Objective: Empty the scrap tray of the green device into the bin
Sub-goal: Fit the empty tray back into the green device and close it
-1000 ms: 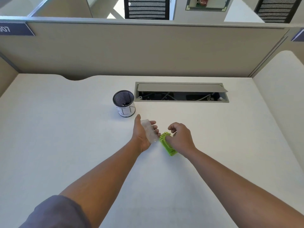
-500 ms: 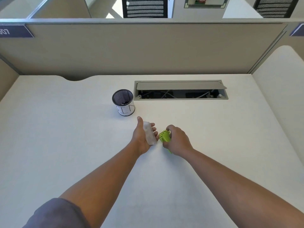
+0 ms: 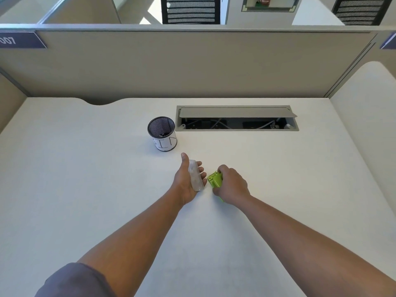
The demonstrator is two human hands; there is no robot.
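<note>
Scrap tray [image 3: 195, 176], a clear, oblong plastic piece, lies in the left hand [image 3: 186, 181], cradled along the palm and fingers with the thumb raised beside it. Its long axis runs roughly away from the person, the far end aimed up toward the bin. It sits apart from the green device [image 3: 215, 179], which the right hand [image 3: 232, 185] clasps from above, low against the surface [image 3: 85, 189], just right of the tray with a narrow gap between them. Whether scraps remain inside the tray cannot be told; it looks cloudy.

The bin [image 3: 162, 133], a black mesh cup with a white paper label, stands upright ahead and a little to the left of the left hand, near but not touching. The left hand is the nearer one and already carries the tray, so the move to come appears to be a short reach forward-left and a tilt over the rim. A recessed cable hatch [image 3: 236, 118] lies open just right of the bin.
</note>
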